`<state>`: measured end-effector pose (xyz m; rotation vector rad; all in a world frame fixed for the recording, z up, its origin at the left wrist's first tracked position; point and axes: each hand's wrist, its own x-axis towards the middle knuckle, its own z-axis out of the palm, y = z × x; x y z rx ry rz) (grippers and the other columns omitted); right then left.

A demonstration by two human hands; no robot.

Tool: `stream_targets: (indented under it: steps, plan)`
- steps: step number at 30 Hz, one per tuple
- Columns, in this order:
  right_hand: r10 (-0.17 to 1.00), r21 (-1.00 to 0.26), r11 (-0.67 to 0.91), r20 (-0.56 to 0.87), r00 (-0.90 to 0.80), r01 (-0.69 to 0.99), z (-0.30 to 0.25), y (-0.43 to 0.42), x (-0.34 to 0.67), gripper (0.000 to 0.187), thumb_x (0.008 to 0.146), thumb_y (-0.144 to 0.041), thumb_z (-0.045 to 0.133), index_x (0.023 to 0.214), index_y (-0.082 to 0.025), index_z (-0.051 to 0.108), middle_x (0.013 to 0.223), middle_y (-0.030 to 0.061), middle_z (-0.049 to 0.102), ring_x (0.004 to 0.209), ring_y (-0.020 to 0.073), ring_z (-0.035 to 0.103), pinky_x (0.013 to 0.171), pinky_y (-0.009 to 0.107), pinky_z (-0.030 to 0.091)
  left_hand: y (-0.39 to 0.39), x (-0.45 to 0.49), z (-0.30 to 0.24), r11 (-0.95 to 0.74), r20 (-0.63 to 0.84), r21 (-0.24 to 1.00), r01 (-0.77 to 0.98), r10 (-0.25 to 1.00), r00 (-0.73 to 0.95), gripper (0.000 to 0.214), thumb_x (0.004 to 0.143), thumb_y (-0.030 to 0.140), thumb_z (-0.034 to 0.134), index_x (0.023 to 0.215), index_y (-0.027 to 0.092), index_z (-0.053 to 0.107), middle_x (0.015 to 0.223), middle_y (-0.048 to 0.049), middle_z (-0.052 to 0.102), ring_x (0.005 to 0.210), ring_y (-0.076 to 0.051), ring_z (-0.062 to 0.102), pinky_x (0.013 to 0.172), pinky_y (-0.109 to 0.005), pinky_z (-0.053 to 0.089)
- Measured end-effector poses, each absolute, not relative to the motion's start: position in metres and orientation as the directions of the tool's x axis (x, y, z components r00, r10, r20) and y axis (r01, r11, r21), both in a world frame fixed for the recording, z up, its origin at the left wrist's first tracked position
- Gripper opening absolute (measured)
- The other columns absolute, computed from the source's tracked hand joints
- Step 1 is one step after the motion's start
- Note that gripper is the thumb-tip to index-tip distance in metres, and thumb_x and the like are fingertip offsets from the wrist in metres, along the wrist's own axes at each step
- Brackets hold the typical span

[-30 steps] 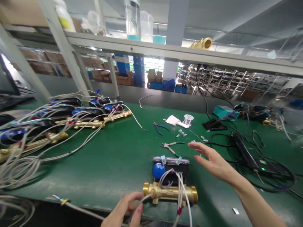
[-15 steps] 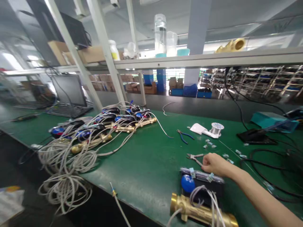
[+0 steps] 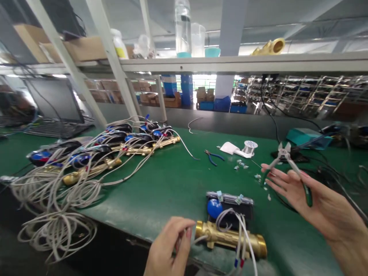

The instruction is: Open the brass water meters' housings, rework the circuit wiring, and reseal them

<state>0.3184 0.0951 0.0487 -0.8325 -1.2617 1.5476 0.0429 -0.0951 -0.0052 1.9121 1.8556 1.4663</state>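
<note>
My right hand holds a pair of cutting pliers with green handles, jaws up and handles spread across the open-looking palm and fingers. At the bottom middle, my left hand is closed in a pinch beside the left end of a brass meter body. What lies between those fingers is too unclear to name. A pale cable runs from the brass body towards that hand. Behind the brass body sits its black housing with a blue round cap; more cables loop over the front.
Several similar meters with coiled cables lie on the left, some coils hanging over the edge. Blue-handled pliers, a wire spool, small connectors and a teal box lie farther back. A shelf crosses above.
My right hand has lifted the cutting pliers off the table and turned palm up. My left hand has come into view at the bottom. The stripped cable end at the table edge no longer shows there.
</note>
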Motion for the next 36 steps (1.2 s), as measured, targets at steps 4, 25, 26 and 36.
stream_targets:
  steps: [4,25,26,36]
  plan:
    - [0.928,-0.975,-0.025,0.059,-0.367,-0.22,0.042,0.069,0.329,0.025,0.09,-0.042,0.046,0.083,-0.025,0.062,0.128,0.0049,0.058,0.127,0.024,0.047,0.107,0.046,0.037,-0.063,0.061,0.027,-0.374,0.598,0.574,0.729,0.799,-0.061,0.02,0.091,0.016,0.047,0.105,0.024,0.058,0.1,-0.0035,0.062,0.094,-0.014,0.059,0.082,-0.024,0.049]
    - [0.779,-0.291,0.626,0.203,-0.593,0.723,0.043,0.009,0.315,0.049,0.074,-0.013,0.054,0.123,-0.018,0.048,0.107,0.0082,0.052,0.098,0.0237,0.049,0.085,0.043,0.049,0.037,0.075,0.078,-0.517,0.059,0.348,0.782,0.844,0.532,0.022,0.088,0.017,0.052,0.106,0.024,0.062,0.102,0.0003,0.067,0.097,-0.017,0.061,0.085,-0.029,0.046]
    - [0.779,-0.273,0.627,0.209,-0.592,0.729,0.046,0.009,0.314,0.048,0.074,-0.013,0.054,0.122,-0.017,0.049,0.106,0.0084,0.052,0.096,0.0236,0.049,0.084,0.043,0.049,0.038,0.073,0.079,-0.544,0.056,0.334,0.77,0.827,0.56,0.022,0.089,0.018,0.052,0.107,0.024,0.062,0.103,0.0003,0.066,0.096,-0.017,0.061,0.084,-0.028,0.046]
    - [0.759,-0.114,0.645,0.206,-0.617,0.755,0.056,0.013,0.301,0.047,0.072,-0.016,0.062,0.118,-0.013,0.054,0.102,0.0103,0.054,0.092,0.0257,0.05,0.08,0.043,0.05,0.041,0.07,0.076,-0.63,0.089,0.217,0.746,0.774,0.627,0.019,0.091,0.019,0.051,0.109,0.019,0.059,0.103,-0.0031,0.066,0.095,-0.018,0.062,0.081,-0.028,0.049]
